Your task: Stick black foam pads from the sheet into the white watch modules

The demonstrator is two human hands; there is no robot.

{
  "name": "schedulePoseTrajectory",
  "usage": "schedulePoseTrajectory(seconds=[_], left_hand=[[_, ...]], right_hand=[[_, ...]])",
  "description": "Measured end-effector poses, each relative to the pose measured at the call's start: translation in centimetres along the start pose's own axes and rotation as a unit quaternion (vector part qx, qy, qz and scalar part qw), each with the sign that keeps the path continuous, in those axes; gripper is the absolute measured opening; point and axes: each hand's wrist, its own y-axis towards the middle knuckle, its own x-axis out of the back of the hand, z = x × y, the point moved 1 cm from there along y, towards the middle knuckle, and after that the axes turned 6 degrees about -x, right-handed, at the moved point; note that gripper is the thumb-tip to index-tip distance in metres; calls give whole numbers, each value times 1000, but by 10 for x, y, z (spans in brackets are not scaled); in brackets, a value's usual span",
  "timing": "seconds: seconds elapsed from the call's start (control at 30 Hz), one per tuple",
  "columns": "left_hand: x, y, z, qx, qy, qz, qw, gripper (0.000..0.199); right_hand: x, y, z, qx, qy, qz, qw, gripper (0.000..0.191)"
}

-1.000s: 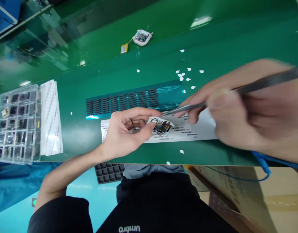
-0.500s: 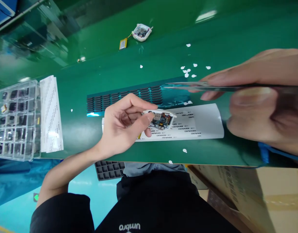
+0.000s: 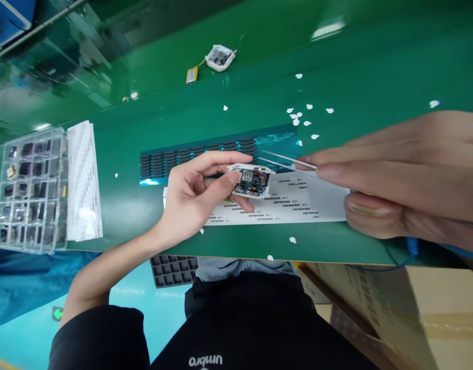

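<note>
Between thumb and fingers, my left hand holds a white watch-like case with its circuit board facing up. My right hand grips metal tweezers, whose two tips are apart, just right of and above the case. Whether anything is between the tips is too small to tell. Behind the case lies a blue film strip bearing rows of dark strips. White printed sheets lie under and to the right of the case.
A second white case with a yellow battery lies at the back. Several small white stickers are scattered on the green table. At the left are a clear compartment box and paper strips. Blue cable is near the right edge.
The tweezers have moved from over the blue film down and closer to the case, and their tips are now apart. The case is raised slightly and turned a little in my left hand.
</note>
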Motion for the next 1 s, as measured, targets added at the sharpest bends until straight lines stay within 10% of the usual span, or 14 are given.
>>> schedulePoseTrajectory(seconds=[0.1,0.3,0.5,0.73,1.0], left_hand=[[0,0,-2,16,-18,0,1000,23],[1,3,0,6,-30,-15,999,21],[5,10,6,-180,159,-44,970,27],[17,21,16,-271,396,103,871,12],[22,27,22,-247,387,135,878,15]], right_hand=[[0,4,7,151,-73,10,986,53],[-8,24,17,86,-133,19,987,46],[-27,44,6,24,-57,12,998,19],[-34,48,-8,-29,19,45,998,35],[-38,49,-12,-96,104,65,988,42]])
